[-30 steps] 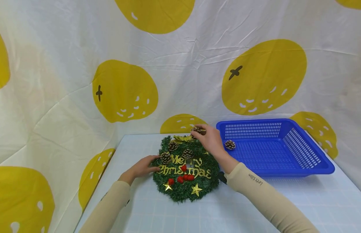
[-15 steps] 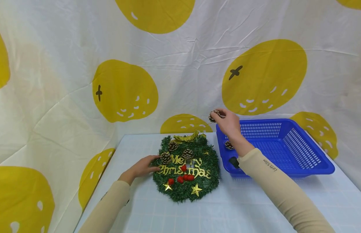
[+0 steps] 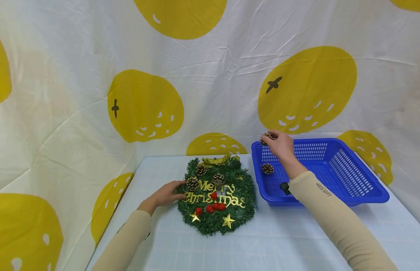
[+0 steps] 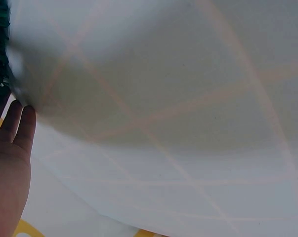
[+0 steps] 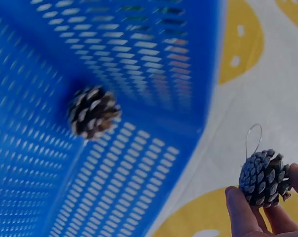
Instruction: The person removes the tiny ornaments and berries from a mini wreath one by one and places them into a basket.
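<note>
A pine cone [image 5: 265, 178] with a thin wire loop is pinched between the thumb and fingers of my right hand [image 3: 281, 145], above the back left corner of the blue basket [image 3: 362, 197]. Inside that basket lies a second pine cone [image 3: 267, 168]. My left hand [image 3: 165, 193] rests at the left edge of a green wreath [image 3: 210, 224], fingers fairly straight against its greenery. The wreath bears gold "Merry Christmas" lettering [image 3: 235, 202], several pine cones, red berries [image 3: 215, 206], gold stars [image 3: 228, 221] and a gold ribbon [image 3: 214, 161] at its top. In the left wrist view, the left fingertips are partly hidden.
A pale checked cloth covers the table [image 3: 196, 256]. Behind it hangs a white curtain [image 3: 210, 98] printed with large yellow fruit. The basket's raised rim stands to the right of the wreath.
My right hand has lifted a pine cone off the wreath's top right and carried it rightward to above the basket. The gold ribbon's right end now sticks up. My left hand stays put.
</note>
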Demonstrator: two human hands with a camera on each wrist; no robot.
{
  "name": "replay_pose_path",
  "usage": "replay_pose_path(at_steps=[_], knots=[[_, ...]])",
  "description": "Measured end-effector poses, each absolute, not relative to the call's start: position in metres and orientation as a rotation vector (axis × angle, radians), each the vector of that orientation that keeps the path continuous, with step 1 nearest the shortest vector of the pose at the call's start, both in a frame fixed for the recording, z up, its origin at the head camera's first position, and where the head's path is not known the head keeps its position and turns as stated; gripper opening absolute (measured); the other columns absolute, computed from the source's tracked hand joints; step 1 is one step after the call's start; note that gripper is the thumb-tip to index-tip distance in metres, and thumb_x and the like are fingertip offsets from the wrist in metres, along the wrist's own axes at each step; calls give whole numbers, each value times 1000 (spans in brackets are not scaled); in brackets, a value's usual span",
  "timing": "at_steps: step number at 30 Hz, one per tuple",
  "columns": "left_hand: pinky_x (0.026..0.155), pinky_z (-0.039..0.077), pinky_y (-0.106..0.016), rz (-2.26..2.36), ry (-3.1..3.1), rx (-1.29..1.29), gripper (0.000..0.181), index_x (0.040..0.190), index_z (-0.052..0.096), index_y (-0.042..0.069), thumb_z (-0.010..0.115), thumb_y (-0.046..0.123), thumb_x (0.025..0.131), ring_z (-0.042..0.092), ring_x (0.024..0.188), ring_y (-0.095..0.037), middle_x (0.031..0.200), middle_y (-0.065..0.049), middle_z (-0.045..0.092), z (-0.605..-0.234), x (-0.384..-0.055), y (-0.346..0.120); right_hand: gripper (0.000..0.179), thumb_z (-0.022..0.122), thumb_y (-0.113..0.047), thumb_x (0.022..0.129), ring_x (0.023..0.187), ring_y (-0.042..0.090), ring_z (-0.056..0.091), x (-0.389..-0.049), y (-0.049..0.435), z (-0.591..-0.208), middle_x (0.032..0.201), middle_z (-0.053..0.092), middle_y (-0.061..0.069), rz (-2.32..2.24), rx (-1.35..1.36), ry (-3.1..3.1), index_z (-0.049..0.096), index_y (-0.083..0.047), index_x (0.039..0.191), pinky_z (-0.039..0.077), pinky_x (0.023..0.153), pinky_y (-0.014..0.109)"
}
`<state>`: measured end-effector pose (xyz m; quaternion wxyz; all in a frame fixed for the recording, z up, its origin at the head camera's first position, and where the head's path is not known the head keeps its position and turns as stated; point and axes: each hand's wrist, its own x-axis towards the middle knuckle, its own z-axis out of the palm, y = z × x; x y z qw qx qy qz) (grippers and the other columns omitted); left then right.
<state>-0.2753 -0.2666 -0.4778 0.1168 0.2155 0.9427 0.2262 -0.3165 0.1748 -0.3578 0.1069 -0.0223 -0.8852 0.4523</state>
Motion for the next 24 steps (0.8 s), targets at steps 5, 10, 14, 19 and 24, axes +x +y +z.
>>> replay_pose_path(at_steps=[5, 10, 14, 19, 24], knots=[[110, 33, -56, 672, 2753, 636, 65, 147, 43, 3, 66, 35, 95, 39, 135, -41, 146, -22, 44, -478, -275, -267, 56, 61, -35, 96, 124, 41, 47, -319, 186, -365, 133, 57, 23, 1289, -59, -2656, 53, 0, 139, 40, 104, 56], [110, 33, -56, 661, 2754, 627, 66, 147, 42, 3, 65, 36, 95, 38, 136, -40, 147, -21, 43, -479, -275, -267, 50, 60, -30, 97, 121, 44, 48, -321, 196, -372, 129, 58, 26, 1230, -29, -2724, 56, 3, 134, 43, 100, 57], [109, 34, -56, 657, 2760, 641, 66, 146, 43, 3, 65, 37, 94, 39, 135, -41, 146, -21, 44, -479, -275, -267, 46, 59, -28, 97, 122, 46, 45, -322, 202, -379, 130, 56, 28, 1188, -36, -2788, 57, 3, 132, 42, 98, 59], [110, 34, -55, 656, 2763, 641, 66, 146, 43, 3, 65, 38, 94, 39, 135, -40, 146, -21, 44, -479, -275, -267, 44, 59, -27, 97, 119, 47, 48, -326, 208, -387, 129, 55, 29, 1131, -43, -2844, 59, 5, 128, 45, 95, 59], [110, 34, -55, 655, 2764, 638, 66, 147, 43, 3, 66, 37, 94, 39, 135, -40, 146, -21, 44, -481, -277, -268, 50, 58, -26, 97, 120, 49, 46, -328, 212, -393, 129, 54, 31, 1083, -72, -2902, 54, 9, 132, 44, 96, 59]])
